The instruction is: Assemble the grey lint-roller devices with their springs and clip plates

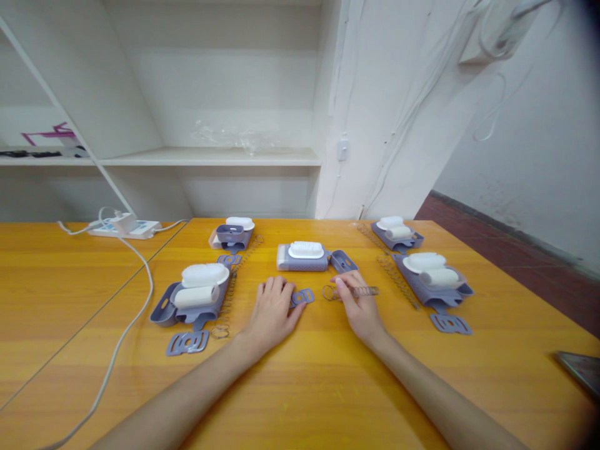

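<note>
My left hand (272,310) rests on the table with its fingers bent. Its thumb and forefinger close around one end of a flat grey-purple slotted plate (306,295). To the right, my right hand (362,307) pinches a thin metal coil spring (370,291), whose wider end pokes out on the left. Just beyond both hands lies a grey-purple plastic housing (304,260) with a white bristled oval brush head (306,250) on top. Beside that housing sits a small grey-purple open cup (344,262), close to my right fingertips.
Similar part groups lie at the near left (199,294), far left (234,233), near right (434,280) and far right (397,232), with springs and slotted plates. A power strip (124,226) and white cable (145,300) lie left. A dark device (579,370) sits at the right edge.
</note>
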Available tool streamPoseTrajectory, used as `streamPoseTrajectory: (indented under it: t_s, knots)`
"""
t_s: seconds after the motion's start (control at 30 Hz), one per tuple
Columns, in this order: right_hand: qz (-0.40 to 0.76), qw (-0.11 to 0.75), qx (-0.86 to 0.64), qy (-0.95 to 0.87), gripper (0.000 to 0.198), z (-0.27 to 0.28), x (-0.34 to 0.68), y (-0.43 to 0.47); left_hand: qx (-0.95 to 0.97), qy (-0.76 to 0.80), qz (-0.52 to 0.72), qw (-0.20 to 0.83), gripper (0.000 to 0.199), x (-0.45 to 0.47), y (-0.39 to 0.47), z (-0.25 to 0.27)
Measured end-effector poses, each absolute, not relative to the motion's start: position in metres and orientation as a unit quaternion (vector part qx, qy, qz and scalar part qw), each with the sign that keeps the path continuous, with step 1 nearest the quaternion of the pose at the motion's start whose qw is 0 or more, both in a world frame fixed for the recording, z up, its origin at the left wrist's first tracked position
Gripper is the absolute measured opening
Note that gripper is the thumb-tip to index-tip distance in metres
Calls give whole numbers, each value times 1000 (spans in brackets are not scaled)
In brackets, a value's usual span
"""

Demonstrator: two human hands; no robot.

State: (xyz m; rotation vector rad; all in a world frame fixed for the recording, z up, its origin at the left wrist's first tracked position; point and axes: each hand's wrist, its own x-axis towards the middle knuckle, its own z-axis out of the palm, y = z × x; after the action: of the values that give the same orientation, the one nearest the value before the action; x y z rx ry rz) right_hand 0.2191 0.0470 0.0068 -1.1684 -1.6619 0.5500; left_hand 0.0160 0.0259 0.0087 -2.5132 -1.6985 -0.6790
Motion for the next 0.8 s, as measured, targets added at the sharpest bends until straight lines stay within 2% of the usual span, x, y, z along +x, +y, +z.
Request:
streamPoseTrajectory:
  t_s: [0.2,0.33,0.47,0.8]
  knots:
    - [309,486,-497,-649,41,1,220,49,-806,-540,-238,-41,20,14,30,7]
    - [425,483,-480,-597,49,-3,218,47,-816,-520,-245,-68,14,14,31,6]
    - [493,436,-465,-593,43,0,215,46,-835,-492,-236,-72,8,14,29,2]
    - [493,452,-449,-593,28,1,217,53,-812,-473,-314,-137,30,10,35,-4]
